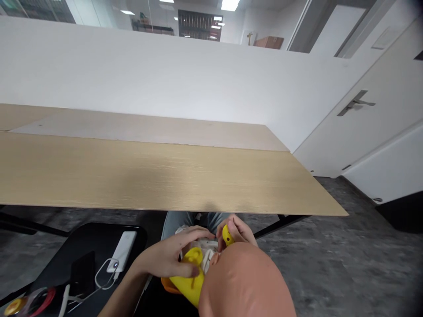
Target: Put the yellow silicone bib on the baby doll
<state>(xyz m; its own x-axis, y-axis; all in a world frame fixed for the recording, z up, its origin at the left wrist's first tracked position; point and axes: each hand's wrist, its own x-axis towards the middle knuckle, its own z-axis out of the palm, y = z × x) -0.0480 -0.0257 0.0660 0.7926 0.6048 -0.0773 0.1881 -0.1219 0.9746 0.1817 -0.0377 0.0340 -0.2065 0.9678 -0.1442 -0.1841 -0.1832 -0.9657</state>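
Note:
A bald baby doll [247, 281] lies in my lap below the table edge, its head toward me. It has white clothing [207, 259] at its neck and a yellow cloth or garment [190, 284] along its left side in view. Curved over the doll's body, my left hand [175, 251] has its thumb against the yellow material and its fingers reaching across the white part. My right hand [239, 229] pinches a small yellow piece with dark spots [228, 235] just beyond the doll's head. The doll's head hides much of its body.
A wooden table [198, 176] stands in front, against a white wall. To the left, a black chair [79, 237] bears a white power bank [122, 251] with a cable, a dark phone [82, 273] and rolls of tape [42, 301]. A white door [380, 119] is at the right.

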